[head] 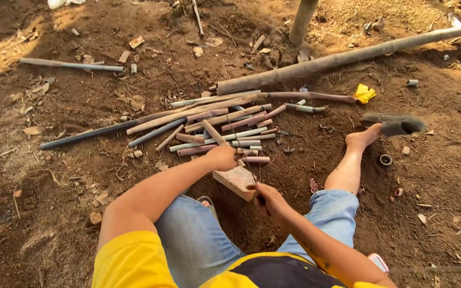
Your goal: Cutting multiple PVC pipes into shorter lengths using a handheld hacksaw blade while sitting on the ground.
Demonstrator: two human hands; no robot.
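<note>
A: What does the left hand [223, 157] hold?
B: It's closed around a short pipe piece [214, 133], pressing it onto a brick [236, 180] on the dirt ground [70, 176].
A: And the right hand [271, 201]?
B: Gripped on a thin saw [241, 149] that runs across the pipe, just before the pile of cut pipes [214, 125].

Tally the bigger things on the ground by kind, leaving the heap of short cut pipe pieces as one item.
Long pipes lying apart: 3 (grey, pale, dark)
Heap of cut pipe pieces: 1
Brick: 1
Sandal: 1
Yellow scrap: 1
Upright post: 1
Total: 8
</note>
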